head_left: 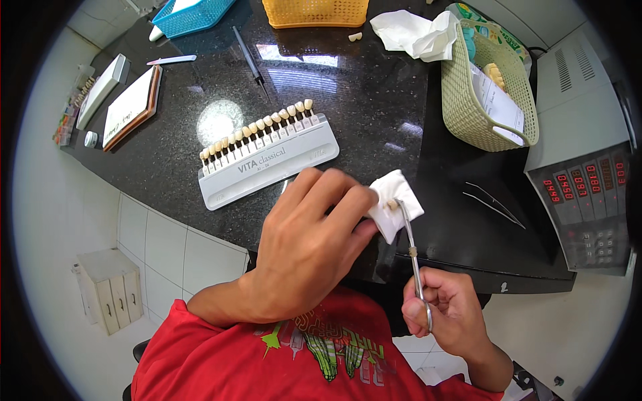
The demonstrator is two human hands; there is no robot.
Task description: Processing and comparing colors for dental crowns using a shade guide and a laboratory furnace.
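My left hand (311,237) pinches the edge of a folded white tissue (404,189) above the front edge of the dark counter. The thumb and forefinger close on it. In my right hand (451,309) is a metal hemostat (412,257), with fingers around its handle end. Its jaws reach up over the tissue and meet a small tooth-coloured piece (392,204) that looks like a dental crown. Whether the jaws are clamped on that piece is too small to tell. A grey dental shade guide (271,164) with a row of tooth-shaped tabs lies beyond my left hand.
Metal tweezers (495,204) lie at right, beside a machine with red digits (582,187). A pale green basket (488,93) and crumpled tissue (418,35) stand behind. Farther off are a yellow basket (315,17), blue basket (194,19), thin dark pen-like tool (247,57) and notepad (134,107).
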